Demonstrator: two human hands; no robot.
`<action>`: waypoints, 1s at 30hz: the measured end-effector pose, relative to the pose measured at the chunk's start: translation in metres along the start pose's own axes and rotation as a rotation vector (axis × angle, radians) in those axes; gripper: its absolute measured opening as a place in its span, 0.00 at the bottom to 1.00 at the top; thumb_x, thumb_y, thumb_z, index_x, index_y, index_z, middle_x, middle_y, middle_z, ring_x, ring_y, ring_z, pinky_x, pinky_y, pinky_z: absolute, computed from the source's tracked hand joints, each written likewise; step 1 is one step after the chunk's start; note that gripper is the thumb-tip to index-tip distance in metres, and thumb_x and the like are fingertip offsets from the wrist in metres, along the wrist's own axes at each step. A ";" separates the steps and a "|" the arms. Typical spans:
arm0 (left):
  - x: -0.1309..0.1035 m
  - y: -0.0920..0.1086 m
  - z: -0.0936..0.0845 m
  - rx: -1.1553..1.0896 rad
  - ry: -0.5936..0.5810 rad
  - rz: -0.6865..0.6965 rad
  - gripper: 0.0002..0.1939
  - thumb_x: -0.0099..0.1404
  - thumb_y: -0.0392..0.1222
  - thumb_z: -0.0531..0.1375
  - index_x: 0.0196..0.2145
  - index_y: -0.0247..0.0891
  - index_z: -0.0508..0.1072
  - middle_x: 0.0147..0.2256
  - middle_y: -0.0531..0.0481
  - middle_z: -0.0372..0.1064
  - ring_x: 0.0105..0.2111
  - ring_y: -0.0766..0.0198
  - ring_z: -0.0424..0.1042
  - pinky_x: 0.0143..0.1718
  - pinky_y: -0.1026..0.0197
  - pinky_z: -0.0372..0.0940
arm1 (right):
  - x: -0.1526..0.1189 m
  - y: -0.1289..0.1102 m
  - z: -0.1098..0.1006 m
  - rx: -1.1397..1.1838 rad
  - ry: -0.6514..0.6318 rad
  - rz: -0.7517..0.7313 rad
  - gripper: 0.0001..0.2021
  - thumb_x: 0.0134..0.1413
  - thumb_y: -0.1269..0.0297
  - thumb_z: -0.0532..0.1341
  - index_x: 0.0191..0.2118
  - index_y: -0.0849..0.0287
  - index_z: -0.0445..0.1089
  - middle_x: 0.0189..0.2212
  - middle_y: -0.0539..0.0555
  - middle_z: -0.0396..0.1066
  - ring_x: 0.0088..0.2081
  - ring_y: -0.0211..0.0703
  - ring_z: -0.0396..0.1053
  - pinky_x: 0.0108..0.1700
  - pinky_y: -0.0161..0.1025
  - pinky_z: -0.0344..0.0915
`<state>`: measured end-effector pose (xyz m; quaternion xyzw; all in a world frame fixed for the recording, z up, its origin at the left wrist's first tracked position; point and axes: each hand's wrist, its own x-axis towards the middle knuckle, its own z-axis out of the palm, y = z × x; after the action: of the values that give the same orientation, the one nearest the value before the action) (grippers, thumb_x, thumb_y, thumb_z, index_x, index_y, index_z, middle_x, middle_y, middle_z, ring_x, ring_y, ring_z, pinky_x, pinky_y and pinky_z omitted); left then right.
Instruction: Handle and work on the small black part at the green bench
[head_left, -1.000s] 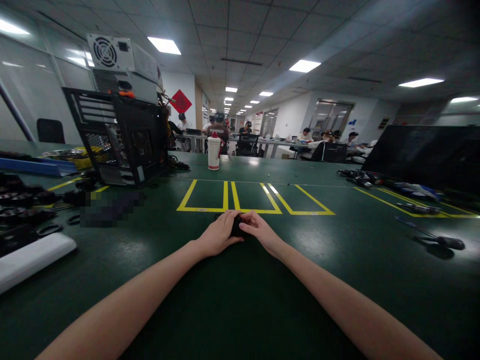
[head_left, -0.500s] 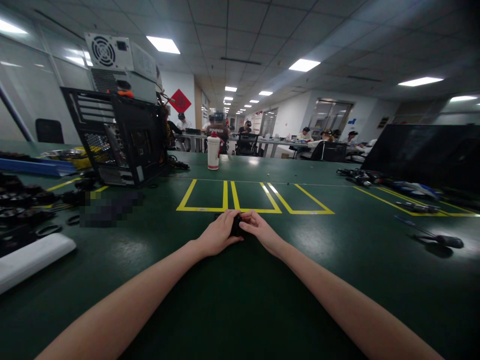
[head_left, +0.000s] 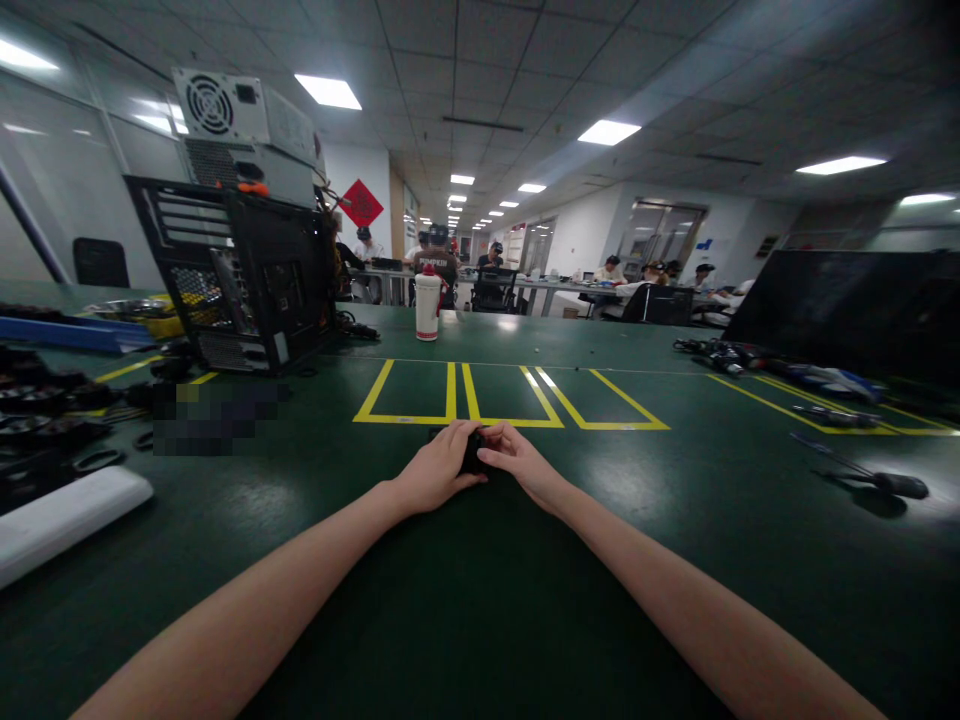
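A small black object [head_left: 472, 455] rests on the green table [head_left: 480, 600], mostly covered by my fingers, so its kind does not show. My left hand [head_left: 441, 468] wraps round it from the left, thumb along its near side. From the right, my right hand [head_left: 517, 458] presses its thumb and curled fingers against the same piece. Just beyond both hands lie yellow tape outlines [head_left: 514, 423] on the tabletop.
At left stand a black computer case [head_left: 255, 280] with power supplies [head_left: 225, 110] on top, a white bar [head_left: 75, 515] and dark parts [head_left: 45, 410]. A white cup [head_left: 427, 305] stands behind. At right lie a screwdriver [head_left: 892, 484] and a dark screen [head_left: 855, 310]. People sit farther back.
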<state>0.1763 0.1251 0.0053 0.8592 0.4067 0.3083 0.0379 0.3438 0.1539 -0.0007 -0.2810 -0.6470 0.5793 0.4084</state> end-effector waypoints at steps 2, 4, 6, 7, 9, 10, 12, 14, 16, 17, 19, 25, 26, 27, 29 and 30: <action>0.000 0.000 0.000 -0.001 0.005 0.001 0.32 0.54 0.46 0.59 0.52 0.40 0.47 0.49 0.43 0.53 0.49 0.53 0.58 0.49 0.48 0.57 | 0.001 0.001 0.001 -0.017 0.031 -0.015 0.12 0.41 0.62 0.61 0.35 0.56 0.63 0.34 0.49 0.65 0.40 0.38 0.62 0.48 0.43 0.55; 0.000 0.000 0.000 0.000 0.003 0.002 0.32 0.54 0.46 0.59 0.52 0.40 0.47 0.49 0.43 0.53 0.50 0.53 0.57 0.49 0.47 0.57 | 0.001 0.001 0.001 -0.031 0.054 -0.011 0.13 0.41 0.61 0.61 0.35 0.56 0.63 0.35 0.50 0.65 0.41 0.39 0.62 0.49 0.43 0.55; 0.000 0.000 0.000 0.000 -0.001 -0.004 0.32 0.55 0.46 0.59 0.52 0.41 0.47 0.49 0.43 0.53 0.50 0.52 0.57 0.48 0.46 0.57 | 0.002 0.000 0.001 -0.033 0.053 0.012 0.14 0.41 0.62 0.62 0.37 0.56 0.63 0.37 0.50 0.65 0.42 0.39 0.62 0.49 0.43 0.55; -0.001 0.000 0.000 -0.002 -0.003 -0.005 0.32 0.55 0.46 0.59 0.52 0.41 0.47 0.49 0.43 0.53 0.50 0.53 0.57 0.48 0.47 0.57 | 0.002 0.000 0.000 -0.030 0.043 0.027 0.14 0.41 0.62 0.61 0.37 0.57 0.64 0.37 0.51 0.65 0.42 0.40 0.62 0.50 0.44 0.55; -0.001 0.000 -0.001 -0.006 -0.004 -0.002 0.32 0.55 0.46 0.59 0.52 0.40 0.47 0.49 0.43 0.53 0.50 0.53 0.57 0.49 0.48 0.57 | 0.003 0.000 -0.001 -0.017 0.021 0.042 0.14 0.41 0.63 0.61 0.37 0.57 0.64 0.38 0.51 0.65 0.43 0.40 0.62 0.50 0.44 0.54; 0.000 0.000 -0.001 -0.008 -0.003 0.001 0.32 0.55 0.46 0.59 0.52 0.40 0.47 0.49 0.43 0.53 0.50 0.54 0.57 0.49 0.49 0.57 | 0.003 0.000 -0.001 -0.008 0.012 0.042 0.15 0.40 0.63 0.62 0.37 0.57 0.63 0.38 0.51 0.65 0.43 0.41 0.62 0.50 0.45 0.55; 0.000 0.000 0.000 -0.011 -0.002 -0.001 0.32 0.54 0.46 0.59 0.52 0.39 0.48 0.49 0.43 0.54 0.49 0.54 0.57 0.48 0.49 0.57 | 0.002 0.001 -0.002 0.013 -0.006 0.036 0.17 0.36 0.65 0.64 0.37 0.56 0.62 0.38 0.50 0.65 0.43 0.41 0.63 0.49 0.45 0.56; 0.000 -0.001 0.000 -0.011 -0.004 -0.010 0.31 0.55 0.46 0.59 0.52 0.39 0.48 0.49 0.43 0.54 0.49 0.54 0.58 0.48 0.49 0.58 | 0.001 0.002 -0.002 0.024 -0.027 0.035 0.20 0.34 0.67 0.65 0.37 0.55 0.61 0.39 0.50 0.64 0.44 0.41 0.63 0.49 0.44 0.56; 0.000 -0.001 0.001 -0.009 -0.007 -0.018 0.31 0.55 0.46 0.59 0.52 0.39 0.48 0.49 0.42 0.53 0.49 0.53 0.57 0.48 0.49 0.58 | 0.000 0.002 -0.001 0.009 -0.026 0.030 0.19 0.35 0.66 0.65 0.38 0.55 0.61 0.39 0.50 0.64 0.44 0.40 0.62 0.49 0.44 0.57; -0.001 -0.001 0.001 -0.008 -0.008 -0.019 0.32 0.55 0.46 0.59 0.52 0.39 0.48 0.49 0.42 0.53 0.50 0.54 0.57 0.48 0.49 0.58 | 0.000 0.002 -0.001 -0.008 -0.015 0.025 0.17 0.37 0.65 0.64 0.37 0.55 0.61 0.39 0.50 0.64 0.44 0.40 0.62 0.49 0.44 0.57; -0.001 0.000 0.000 -0.005 -0.009 -0.017 0.32 0.54 0.46 0.59 0.52 0.40 0.47 0.50 0.43 0.52 0.50 0.54 0.57 0.48 0.49 0.58 | -0.001 0.001 0.000 -0.044 0.013 0.017 0.13 0.41 0.63 0.61 0.36 0.55 0.61 0.38 0.50 0.64 0.43 0.40 0.62 0.48 0.44 0.57; -0.001 0.001 -0.003 0.001 -0.013 -0.013 0.32 0.55 0.46 0.59 0.52 0.40 0.47 0.49 0.43 0.53 0.50 0.54 0.57 0.49 0.50 0.57 | 0.000 -0.002 0.000 -0.080 0.031 0.028 0.14 0.42 0.64 0.61 0.39 0.56 0.62 0.39 0.51 0.64 0.44 0.40 0.62 0.50 0.43 0.55; -0.001 0.001 -0.003 0.002 -0.010 -0.013 0.32 0.55 0.46 0.59 0.52 0.40 0.47 0.49 0.43 0.53 0.50 0.54 0.57 0.49 0.49 0.57 | 0.001 -0.002 0.000 -0.070 0.019 0.033 0.15 0.42 0.64 0.61 0.39 0.57 0.62 0.39 0.52 0.64 0.44 0.40 0.61 0.50 0.44 0.55; 0.000 0.001 -0.002 0.000 -0.007 -0.011 0.32 0.55 0.46 0.59 0.52 0.39 0.48 0.49 0.43 0.53 0.50 0.54 0.57 0.49 0.49 0.57 | 0.001 -0.001 -0.001 -0.054 0.005 0.036 0.15 0.41 0.65 0.61 0.39 0.57 0.62 0.40 0.52 0.64 0.44 0.40 0.62 0.50 0.44 0.55; 0.000 0.000 -0.001 -0.008 0.000 -0.004 0.32 0.54 0.46 0.59 0.52 0.39 0.48 0.49 0.43 0.53 0.49 0.54 0.57 0.49 0.49 0.57 | 0.002 0.001 -0.002 -0.014 -0.020 0.030 0.16 0.39 0.66 0.63 0.38 0.57 0.62 0.40 0.51 0.63 0.43 0.40 0.62 0.49 0.44 0.56; 0.000 0.000 0.000 -0.014 0.002 0.000 0.31 0.55 0.46 0.59 0.52 0.39 0.48 0.48 0.43 0.54 0.49 0.54 0.57 0.48 0.49 0.57 | 0.002 0.002 -0.002 0.005 -0.028 0.023 0.17 0.37 0.67 0.64 0.37 0.56 0.61 0.39 0.51 0.63 0.43 0.40 0.62 0.49 0.44 0.56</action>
<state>0.1762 0.1252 0.0050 0.8585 0.4047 0.3119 0.0434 0.3442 0.1570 -0.0020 -0.2792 -0.6481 0.5893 0.3933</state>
